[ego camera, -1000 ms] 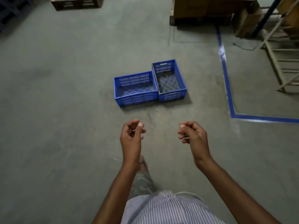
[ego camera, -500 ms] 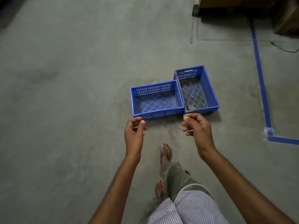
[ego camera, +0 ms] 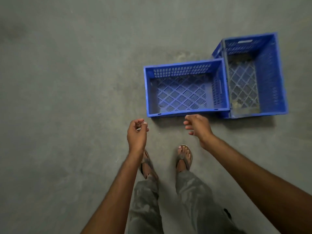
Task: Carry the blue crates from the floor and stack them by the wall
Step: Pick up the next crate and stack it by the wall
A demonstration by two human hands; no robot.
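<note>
Seeing left hand [ego camera: 137, 132] and right hand [ego camera: 197, 127] empty, fingers loosely curled, left thumb touching its fingertips, I read them as poised low to grab the near crate [ego camera: 182, 70], sitting on the floor [ego camera: 67, 98] just ahead, touching the second crate [ego camera: 270, 73].

L sandal [ego camera: 149, 169] half behind forearm [ego camera: 123, 183]

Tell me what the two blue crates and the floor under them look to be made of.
Left crate: likely moulded plastic, matte blue, with slotted walls and a lattice base that look cast in one piece. Right crate: same plastic look, though its base is duller and greyish, perhaps dusty. Floor: probably bare concrete, grey and matte, mottled with faint stains.
</note>
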